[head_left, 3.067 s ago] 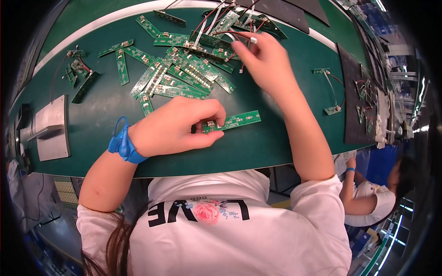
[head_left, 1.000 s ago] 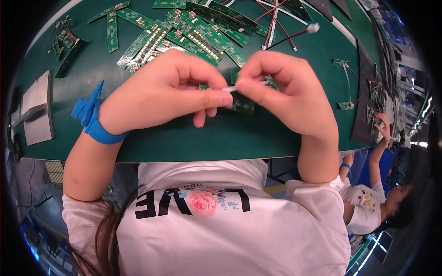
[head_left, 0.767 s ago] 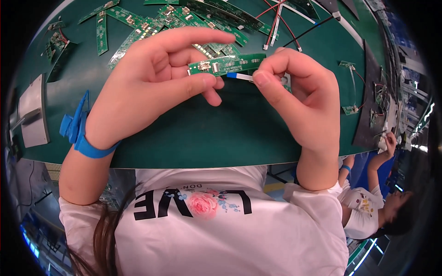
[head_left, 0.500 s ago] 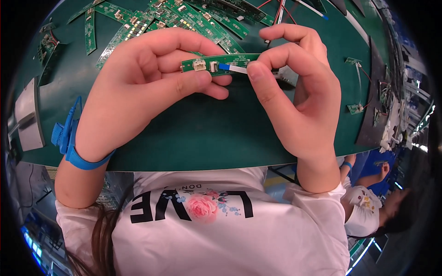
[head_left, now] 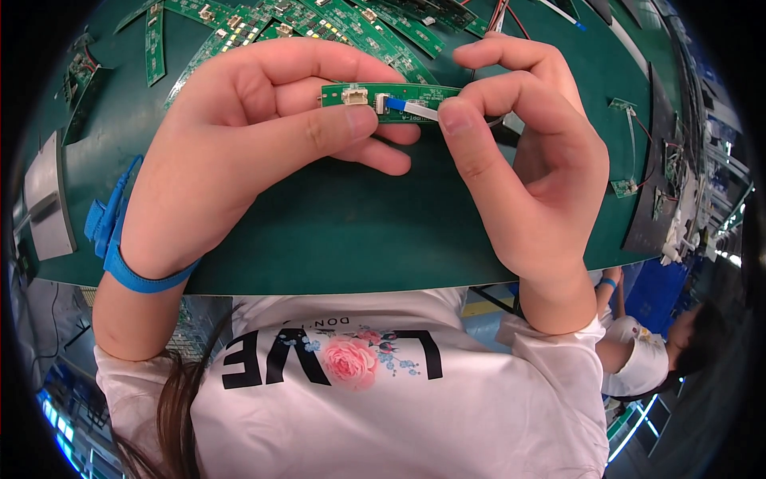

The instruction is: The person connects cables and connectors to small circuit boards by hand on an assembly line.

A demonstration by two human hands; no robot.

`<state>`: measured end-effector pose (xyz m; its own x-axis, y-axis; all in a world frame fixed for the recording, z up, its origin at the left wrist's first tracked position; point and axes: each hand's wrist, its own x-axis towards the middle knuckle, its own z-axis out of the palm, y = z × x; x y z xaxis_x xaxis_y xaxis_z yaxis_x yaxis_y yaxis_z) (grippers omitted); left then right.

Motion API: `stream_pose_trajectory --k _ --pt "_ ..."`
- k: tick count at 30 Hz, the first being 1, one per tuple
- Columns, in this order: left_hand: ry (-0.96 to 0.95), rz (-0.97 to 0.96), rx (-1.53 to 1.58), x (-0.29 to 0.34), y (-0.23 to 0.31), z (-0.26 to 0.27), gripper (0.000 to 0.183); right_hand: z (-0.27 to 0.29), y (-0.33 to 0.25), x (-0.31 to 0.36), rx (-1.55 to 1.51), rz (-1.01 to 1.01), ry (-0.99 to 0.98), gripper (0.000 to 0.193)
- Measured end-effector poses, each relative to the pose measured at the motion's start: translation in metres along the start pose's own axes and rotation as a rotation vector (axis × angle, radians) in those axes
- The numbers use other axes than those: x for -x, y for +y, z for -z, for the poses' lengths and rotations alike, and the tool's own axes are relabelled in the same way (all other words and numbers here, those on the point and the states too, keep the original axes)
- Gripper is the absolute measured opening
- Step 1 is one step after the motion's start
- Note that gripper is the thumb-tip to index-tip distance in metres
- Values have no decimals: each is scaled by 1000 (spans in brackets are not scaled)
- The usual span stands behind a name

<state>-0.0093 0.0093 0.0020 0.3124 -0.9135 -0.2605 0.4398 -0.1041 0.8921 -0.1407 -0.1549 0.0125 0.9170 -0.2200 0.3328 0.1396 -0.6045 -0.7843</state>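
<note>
Above a green bench, a person's left hand pinches a narrow circuit board between thumb and fingers, while the right hand, thumb to forefinger, grips a white ribbon cable, its blue tip at the board's small connector, seating unclear. More circuit boards lie piled beyond.

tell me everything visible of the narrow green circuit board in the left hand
The narrow green circuit board, rigid-looking with pale printed markings, lies nearly level, gripped between thumb and fingers of the left hand. A boxy cream connector sits near its left end, a smaller white slot connector beside it. The blue tip of a flat white ribbon cable is at that slot; seating is unclear. The right hand hides the board's right end.
</note>
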Motion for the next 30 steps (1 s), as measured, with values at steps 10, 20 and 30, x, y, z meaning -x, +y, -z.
stream_pose_trajectory --k 10,20,30 --pt "-3 6 -37 1 2 0 31 -1 -8 -3 -5 -17 -17 4" --pt "24 6 -17 1 -3 -3 30 -1 4 3 30 -63 -59 4" --pt "115 -56 6 -5 -6 -10 22 -2 5 2 62 -41 -37 5"
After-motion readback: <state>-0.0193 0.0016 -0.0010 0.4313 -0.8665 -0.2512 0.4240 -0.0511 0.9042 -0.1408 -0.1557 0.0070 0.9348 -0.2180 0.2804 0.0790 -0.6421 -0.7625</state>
